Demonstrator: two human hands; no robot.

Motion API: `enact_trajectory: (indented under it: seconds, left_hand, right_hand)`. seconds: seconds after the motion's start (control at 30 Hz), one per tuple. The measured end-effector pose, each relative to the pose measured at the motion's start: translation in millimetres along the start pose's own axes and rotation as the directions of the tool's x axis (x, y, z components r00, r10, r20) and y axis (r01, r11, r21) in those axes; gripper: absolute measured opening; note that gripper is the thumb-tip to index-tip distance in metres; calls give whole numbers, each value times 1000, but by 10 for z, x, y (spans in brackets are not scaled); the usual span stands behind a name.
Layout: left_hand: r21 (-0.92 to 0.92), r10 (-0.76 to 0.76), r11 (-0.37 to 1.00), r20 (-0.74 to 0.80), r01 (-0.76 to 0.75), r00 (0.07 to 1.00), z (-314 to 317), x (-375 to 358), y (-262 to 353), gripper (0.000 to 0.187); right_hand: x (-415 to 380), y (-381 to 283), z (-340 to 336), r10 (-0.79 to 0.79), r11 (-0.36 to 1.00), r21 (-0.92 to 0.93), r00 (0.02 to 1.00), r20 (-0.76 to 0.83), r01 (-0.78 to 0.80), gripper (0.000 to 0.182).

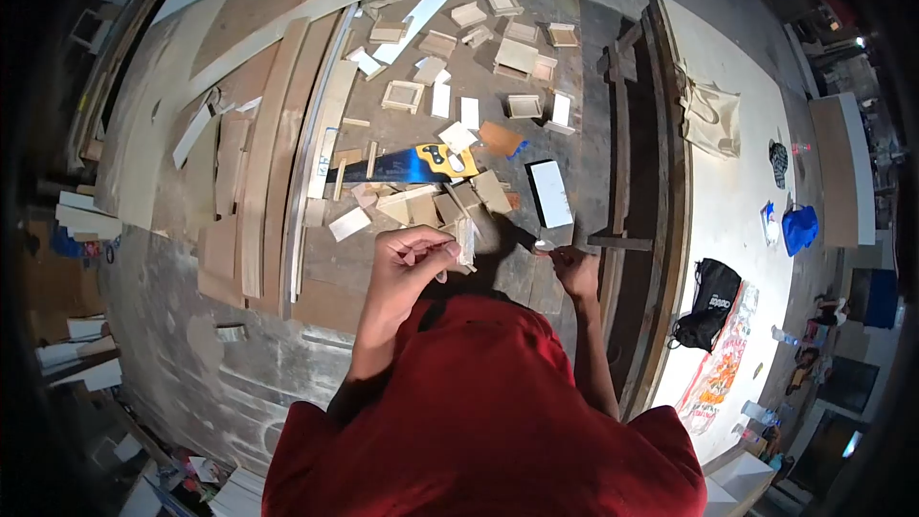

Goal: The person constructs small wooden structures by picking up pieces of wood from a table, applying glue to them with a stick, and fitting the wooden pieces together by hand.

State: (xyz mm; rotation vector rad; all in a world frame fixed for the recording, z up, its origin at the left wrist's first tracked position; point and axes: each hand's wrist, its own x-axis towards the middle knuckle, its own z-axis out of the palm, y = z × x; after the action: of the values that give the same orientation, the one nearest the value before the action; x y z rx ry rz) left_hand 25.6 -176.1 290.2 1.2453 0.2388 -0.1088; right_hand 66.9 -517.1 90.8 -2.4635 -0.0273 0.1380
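Note:
My left hand (414, 263) is closed in a pinch on a small wooden piece (463, 243), held upright just above the work surface. My right hand (574, 271) is closed around a small tool (542, 245) with a pale part near the fingertips and a dark end pointing up and left. Beyond that tool lies a white block with a black side (549, 193). A saw with a yellow handle and blue blade (407, 165) rests past my left hand, among wood offcuts (410, 203).
Several small wooden box frames (402, 96) are spread over the far part of the brown board. Long planks (273, 163) lie at the left. On the right stands a white-topped table (728, 220) with a tote bag (710, 118) and a black bag (710, 302).

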Motion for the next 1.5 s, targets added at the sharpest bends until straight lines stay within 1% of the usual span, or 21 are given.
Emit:
enact_trajectory:
  seconds: [0.1, 0.2, 0.4, 0.5, 0.57, 0.6, 0.67, 0.77, 0.87, 0.9, 0.93, 0.97, 1.0, 1.07, 1.1, 1.13, 1.2, 1.27, 1.33, 1.4, 1.5]
  left_hand:
    - [10, -8, 1000, -8, 9, 1000, -9, 10, -1, 5]
    - [6, -9, 1000, -16, 9, 1000, -15, 13, 3, 5]
    - [33, -3, 999, 2, 3, 1000, -40, 5, -18, 4]
    - [31, -15, 999, -7, 15, 1000, -54, -14, -40, 4]
    - [27, -15, 1000, -6, 16, 1000, -68, -25, -70, 4]
    - [27, -16, 1000, -6, 16, 1000, -66, -33, -71, 4]
    - [56, -30, 998, 0, 30, 1000, -56, -44, -64, 5]
    - [61, -34, 998, 9, 34, 999, -27, -67, -55, 6]
    - [55, -37, 998, 8, 37, 999, -17, -82, -64, 6]
    - [55, -35, 998, 7, 35, 999, -4, -88, -54, 6]
    - [58, -24, 998, 8, 23, 1000, 15, -97, -32, 6]
    - [60, -14, 998, 9, 13, 1000, 26, -104, -17, 5]
    - [61, -9, 998, 7, 9, 1000, 28, -103, -20, 5]
    - [116, 39, 992, 15, -40, 999, 44, -94, -45, 4]
    - [115, 43, 992, 16, -45, 999, 71, -88, -28, 4]
    - [136, 70, 988, 27, -73, 997, 105, -79, 7, 4]
    - [158, 100, 982, 39, -105, 994, 193, -90, 117, 4]
    - [280, 205, 935, 72, -217, 976, 313, -128, 272, 6]
    - [297, 222, 926, 76, -234, 972, 385, -185, 354, 6]
    - [333, 338, 873, 115, -357, 934, 486, -254, 492, 4]
    - [368, 356, 851, 117, -374, 927, 540, -345, 648, 3]
  right_hand:
    - [-21, -44, -20, 6, 1000, -19, 1000, 6, -6, 20]
    - [-25, -28, -3, 22, 999, 37, 1000, 2, -22, 21]
    - [-53, 19, -5, -60, 997, 49, 998, -17, 61, 21]
    - [-96, 56, -11, -106, 994, 13, 993, -44, 106, 18]
    - [-127, 59, -22, -59, 993, 95, 996, -62, 65, 16]
    - [-140, 63, -31, -58, 993, 94, 996, -62, 64, 16]
    - [-162, 77, -62, 35, 994, 105, 999, -33, -32, 16]
    - [-169, 176, -113, -26, 996, 84, 996, -83, 33, 14]
    - [-228, -91, -441, 37, 995, 97, 994, -106, -27, 9]
    - [-245, -36, -482, 35, 995, 97, 994, -106, -25, 9]
    - [-267, 53, -557, 82, 936, 348, 993, -86, -47, 6]
    - [-276, 128, -587, 123, 815, 575, 991, -54, -70, 2]
    - [-273, 1, -678, 118, 815, 576, 991, -54, -66, 2]
    - [-299, -462, -1031, 116, 596, 803, 988, -98, 10, 4]
    - [-301, -485, -1110, 63, 576, 816, 992, -105, 50, 15]
    - [-298, -642, -1205, 59, 576, 815, 992, -109, 55, 15]
    - [-306, -1018, -1349, 10, 399, 910, 992, -125, 111, 20]
    - [-296, -1279, -1426, -37, 397, 906, 989, -146, 149, 23]
    - [-293, -1513, -1505, -163, 367, 904, 972, -169, 218, 19]
    - [-339, -1715, -1561, -164, 381, 897, 971, -172, 223, 21]
    - [-373, -1928, -1621, -214, 397, 866, 948, -236, 305, 18]
